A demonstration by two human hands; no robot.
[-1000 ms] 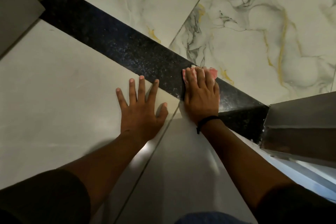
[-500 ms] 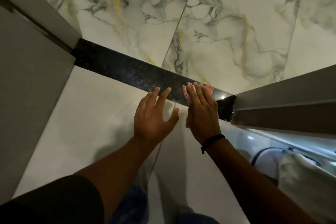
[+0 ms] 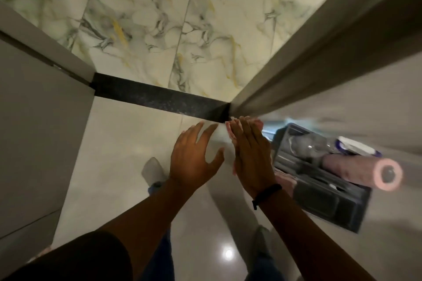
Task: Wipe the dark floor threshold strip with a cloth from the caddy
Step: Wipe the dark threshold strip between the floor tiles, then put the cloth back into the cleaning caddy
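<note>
The dark speckled threshold strip runs across the doorway between the marble floor beyond and the plain tiles on my side. My right hand is lifted off the floor just short of the strip's right end, with a pink cloth held under its flat fingers; only the cloth's edges show. My left hand hovers beside it, fingers spread, holding nothing. The grey caddy stands on the floor to the right of my right hand.
A door frame rises on the right and a grey wall or door panel on the left. In the caddy lie a pink roll and a bottle. My feet stand on the glossy tiles below.
Both hands have come up off the floor and drawn back from the strip. The view has risen and tilted, so the caddy and both door sides now show.
</note>
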